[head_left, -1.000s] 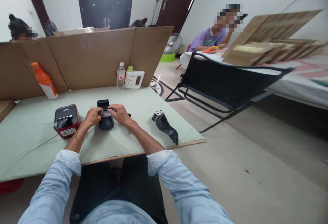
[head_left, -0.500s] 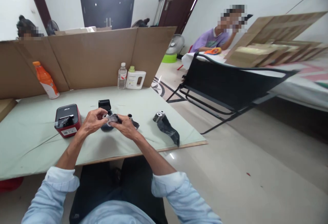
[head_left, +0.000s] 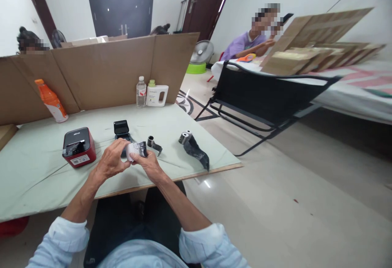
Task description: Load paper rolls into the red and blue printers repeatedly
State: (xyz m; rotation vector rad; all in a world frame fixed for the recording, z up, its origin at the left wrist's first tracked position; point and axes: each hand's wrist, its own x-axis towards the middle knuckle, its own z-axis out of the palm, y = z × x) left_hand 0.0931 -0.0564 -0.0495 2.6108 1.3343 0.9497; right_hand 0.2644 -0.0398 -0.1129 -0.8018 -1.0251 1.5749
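Note:
A small white paper roll [head_left: 131, 151] with a black-printed end is held over the front part of the table. My left hand [head_left: 112, 158] curls round its left end, fingers on top and thumb below. My right hand [head_left: 148, 164] pinches the printed right end between thumb and fingers. Just behind the hands is a small black device [head_left: 121, 128] with its lid up; the roll and hands hide part of its body. To the right lie a small roll with a dark strip [head_left: 155, 145] and paper rolls with a long black tail [head_left: 196, 149].
A red and black printer [head_left: 79, 147] stands left of my hands. At the back are an orange bottle [head_left: 52, 101], a clear water bottle [head_left: 141, 93] and a white jug [head_left: 157, 95], before a cardboard screen [head_left: 107, 72]. A black folding frame [head_left: 269, 104] stands to the right, near a seated person [head_left: 245, 45].
The roll has turned, so its white side and printed end show more. My right hand has shifted and uncovered the small dark-strip roll. The camera view has moved slightly.

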